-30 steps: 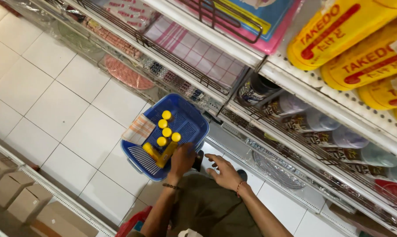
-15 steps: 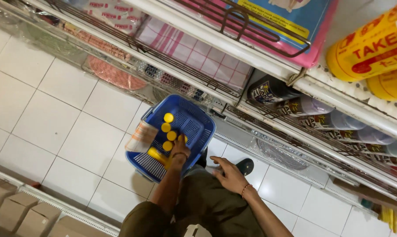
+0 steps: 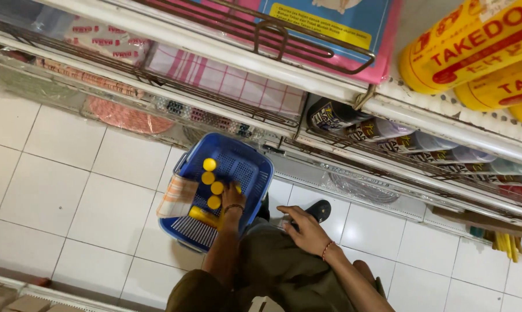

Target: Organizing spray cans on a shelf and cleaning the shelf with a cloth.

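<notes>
Crouching over a blue basket [image 3: 255, 167] on the white tiled floor [image 3: 47, 190], the person has the left hand [image 3: 232, 198] down inside it, near the basket's right wall. That hand rests among yellow-capped bottles [image 3: 212, 185], which stand in a short row along the basket's middle; its fingers are curled downward onto them (whether they actually grip one I cannot tell, since the back of the hand hides the fingertips). A pale packet [image 3: 177, 196] leans against the basket's left rim, and another yellow bottle [image 3: 202, 215] lies toward the near end.

The right hand [image 3: 305, 230] is outside the basket, just beside its right corner, laid flat on the person's knee with fingers loosely spread and holding nothing. A black sandal [image 3: 320, 209] shows just beyond it. Shelves [image 3: 307, 81] of packaged goods run along the far side.
</notes>
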